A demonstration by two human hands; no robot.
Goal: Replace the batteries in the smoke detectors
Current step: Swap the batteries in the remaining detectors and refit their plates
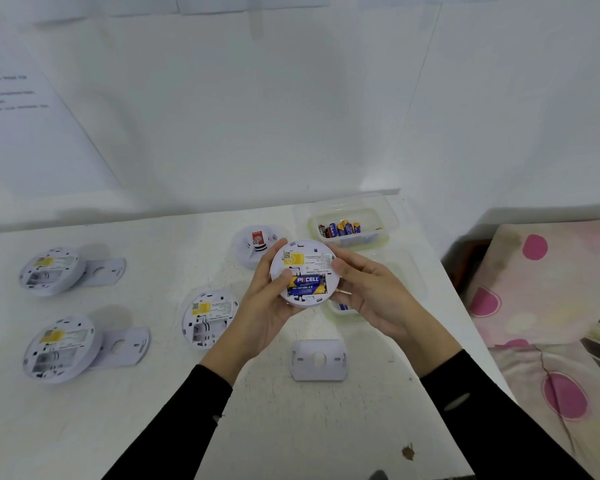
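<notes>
Both our hands clasp one round white smoke detector point(305, 268) above the table. Our left hand point(267, 306) curls round its left rim with the thumb resting at the left end of the battery point(307, 285). Our right hand point(371, 292) grips the right rim.

The back of the smoke detector faces up at us. The battery is blue and yellow and lies with its long axis left to right in the bay. Its white lettering starts with P and ends in "CELL". Above it we see a yellow sticker point(293, 259) and fine print too small to read.

We work over a white table point(153, 410) set against white walls. A sheet of paper point(7, 91) on the left wall carries blurred lines of writing. Three more detectors point(51, 270) lie back-up on the left of the table. A white mounting plate point(319, 360) lies below our hands. A clear tub point(388, 220) of batteries stands at the far right corner. Pink-spotted bedding point(551, 306) lies beside the table on the right.
</notes>
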